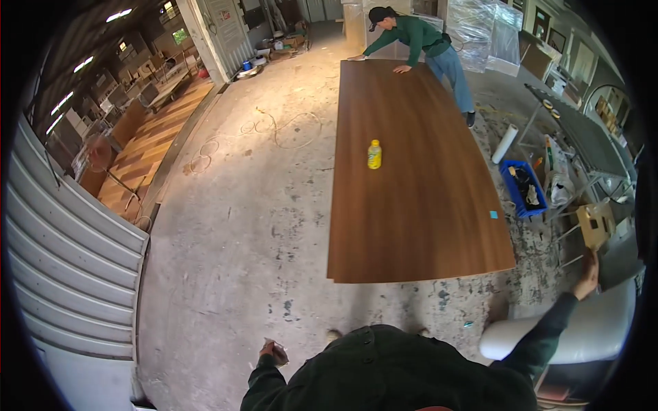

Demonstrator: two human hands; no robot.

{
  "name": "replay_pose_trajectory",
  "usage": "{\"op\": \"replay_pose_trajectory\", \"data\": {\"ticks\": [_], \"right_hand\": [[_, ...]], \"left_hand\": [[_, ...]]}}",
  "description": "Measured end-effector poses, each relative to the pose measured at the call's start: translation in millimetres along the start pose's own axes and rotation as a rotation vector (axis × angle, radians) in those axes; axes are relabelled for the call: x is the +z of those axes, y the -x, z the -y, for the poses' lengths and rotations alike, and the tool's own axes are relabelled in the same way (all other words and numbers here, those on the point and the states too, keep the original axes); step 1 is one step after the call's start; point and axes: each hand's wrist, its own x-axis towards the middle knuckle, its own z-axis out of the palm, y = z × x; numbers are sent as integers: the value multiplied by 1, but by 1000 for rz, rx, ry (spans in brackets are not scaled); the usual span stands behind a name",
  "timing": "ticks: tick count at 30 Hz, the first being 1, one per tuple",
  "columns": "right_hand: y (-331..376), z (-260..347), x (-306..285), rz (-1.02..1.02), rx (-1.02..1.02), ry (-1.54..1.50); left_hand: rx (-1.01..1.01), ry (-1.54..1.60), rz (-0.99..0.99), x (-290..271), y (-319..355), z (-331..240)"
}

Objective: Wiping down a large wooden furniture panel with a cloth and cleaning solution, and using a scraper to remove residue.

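Note:
My left hand (273, 352) is low over the concrete floor, its fingers closed round a small, pale, crumpled thing that I cannot make out. Stretched out to the right, my right hand (587, 277) has its fingers extended by the lower edge of a tan box-like piece with cutouts (595, 225). Whether they touch it is unclear. In front of me lies a long stack of brown wood-grain panels (411, 219). On it stand a yellow bottle (374, 155) and a small blue square (493, 215). Across its far end leans a co-worker (415, 38) in green, both hands on the panel.
To the right are a blue crate (523, 188) of tools, a white tube (505, 144), a dark-topped table (582, 130) and a large roll of whitish wrap (569, 329). A thin hose (274, 130) coils on the floor. Plastic-wrapped stacks (473, 31) stand behind; corrugated metal (75, 260) borders the left.

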Motion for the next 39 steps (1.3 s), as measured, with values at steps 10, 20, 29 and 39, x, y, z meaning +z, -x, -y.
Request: {"op": "replay_pose_trajectory", "data": {"ticks": [10, 20, 29, 39], "right_hand": [[96, 49, 272, 47, 326, -291], [216, -44, 487, -30, 540, -500], [405, 14, 630, -62, 1368, -582], [552, 32, 593, -824, 1202, 166]], "left_hand": [[275, -335, -185, -66, -89, -220], [-241, 40, 439, -59, -182, -318], [-40, -1158, 482, 132, -263, -509], [579, -2662, 767, 401, -435, -654]]}}
